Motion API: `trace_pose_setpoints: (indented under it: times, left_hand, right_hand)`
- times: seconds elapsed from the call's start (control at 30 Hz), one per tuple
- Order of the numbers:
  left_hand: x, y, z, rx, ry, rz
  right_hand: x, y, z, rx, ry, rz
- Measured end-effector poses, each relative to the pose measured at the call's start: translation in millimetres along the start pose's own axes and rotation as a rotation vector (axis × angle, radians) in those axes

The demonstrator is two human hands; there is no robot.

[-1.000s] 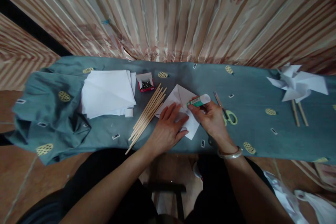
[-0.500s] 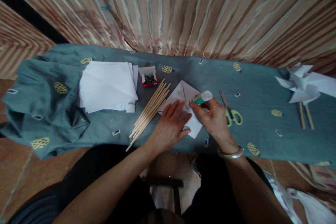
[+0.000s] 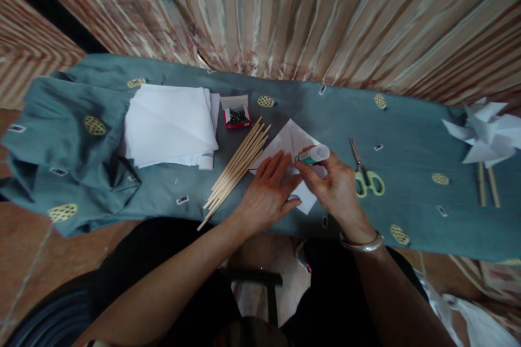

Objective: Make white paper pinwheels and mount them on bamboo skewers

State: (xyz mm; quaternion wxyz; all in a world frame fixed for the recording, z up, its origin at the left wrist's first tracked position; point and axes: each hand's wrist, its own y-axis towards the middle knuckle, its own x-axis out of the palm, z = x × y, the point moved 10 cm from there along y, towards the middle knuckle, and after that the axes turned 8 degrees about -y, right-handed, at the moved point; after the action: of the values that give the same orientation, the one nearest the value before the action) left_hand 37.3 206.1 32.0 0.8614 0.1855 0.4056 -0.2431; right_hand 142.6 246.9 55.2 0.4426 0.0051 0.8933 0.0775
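From the head camera we see our left hand (image 3: pixel 266 195) spread flat on the folded white paper square (image 3: pixel 293 143), which lies mid-surface on the teal patterned cloth (image 3: pixel 407 135). Our right hand (image 3: pixel 336 187) pinches the green-and-white glue stick (image 3: pixel 312 155), tip near the fold. We judge the paper could slip or smear if the flat hand lifts (the bundle of thin wooden sticks (image 3: pixel 238 165) lies just beside). Both hands cover the paper's near half, so we cannot tell whether the stick touches the paper.

The right hand (image 3: pixel 336 190) has brought the glue stick (image 3: pixel 312 155) closer to the left hand (image 3: pixel 266 195).
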Motion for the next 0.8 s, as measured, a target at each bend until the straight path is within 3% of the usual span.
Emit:
trace_pose_setpoints:
  times: [0.37, 0.8]
  left_hand:
    - [-0.7, -0.4, 0.9, 0.012, -0.008, 0.001]
    - [-1.9, 0.1, 1.0, 0.005, 0.001, -0.002]
  right_hand:
    - [-1.8, -1.1, -17.3, -0.145, -0.050, -0.022]
    - [-5.5, -5.0, -21.8, -0.181, -0.079, -0.036]
